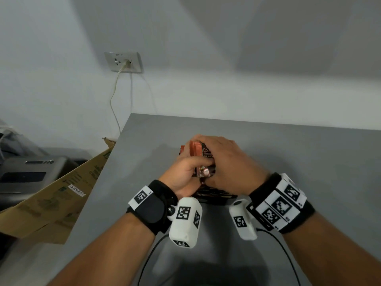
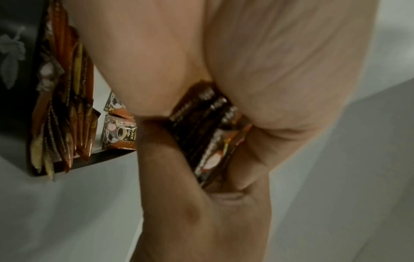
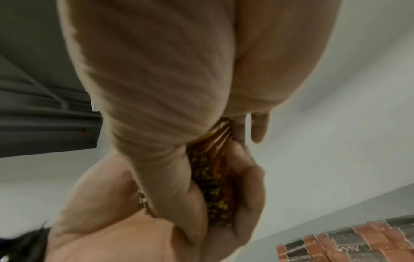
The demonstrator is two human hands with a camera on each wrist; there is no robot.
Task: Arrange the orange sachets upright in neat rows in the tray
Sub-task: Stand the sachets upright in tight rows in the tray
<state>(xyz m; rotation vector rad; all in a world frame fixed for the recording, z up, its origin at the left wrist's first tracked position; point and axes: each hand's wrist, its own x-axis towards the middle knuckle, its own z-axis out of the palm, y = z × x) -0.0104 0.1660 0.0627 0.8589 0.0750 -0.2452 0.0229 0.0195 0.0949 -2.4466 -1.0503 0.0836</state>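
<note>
A bundle of orange sachets (image 1: 203, 154) is held upright between both hands, just above a dark tray (image 1: 216, 196) on the grey table. My left hand (image 1: 186, 170) grips the bundle from the left, its thumb and fingers wrapped round the bundle (image 2: 210, 134). From the right and over the top, my right hand (image 1: 223, 159) clasps the same bundle (image 3: 212, 177). Several more sachets (image 2: 65, 106) stand on edge in the tray, leaning against its dark wall (image 2: 13, 62). Other sachets (image 3: 347, 242) show at the lower right of the right wrist view. Most of the tray is hidden under my hands.
A flattened cardboard box (image 1: 61, 195) leans against the table's left edge, with a grey machine (image 1: 26, 172) behind it. A wall socket (image 1: 123, 61) with a hanging cable sits on the back wall. Black wrist-camera cables (image 1: 148, 259) trail over the table's near part.
</note>
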